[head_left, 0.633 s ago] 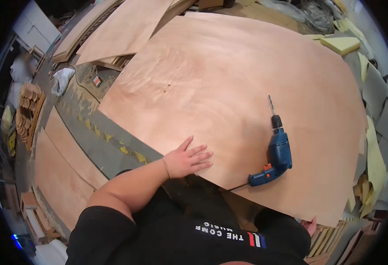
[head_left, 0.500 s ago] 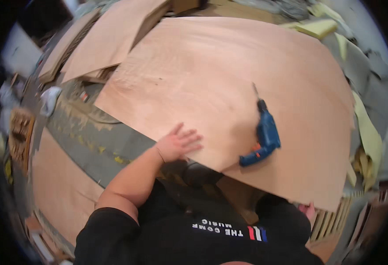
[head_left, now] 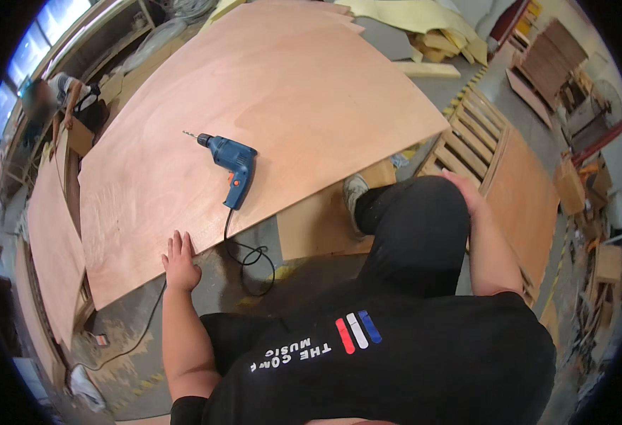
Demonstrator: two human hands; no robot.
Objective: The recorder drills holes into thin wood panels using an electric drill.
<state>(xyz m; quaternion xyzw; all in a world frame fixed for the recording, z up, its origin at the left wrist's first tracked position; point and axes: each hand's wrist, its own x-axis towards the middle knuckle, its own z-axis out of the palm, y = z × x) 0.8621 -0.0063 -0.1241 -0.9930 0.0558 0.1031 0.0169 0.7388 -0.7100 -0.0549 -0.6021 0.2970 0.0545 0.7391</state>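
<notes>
We find the left hand (head_left: 180,261) flat, fingers spread, on the near edge of the plywood sheet (head_left: 268,120). The right hand (head_left: 466,195) rests on the raised knee (fingers hidden). The blue drill (head_left: 231,161) lies untouched on the sheet; drilling apparently remains.
</notes>
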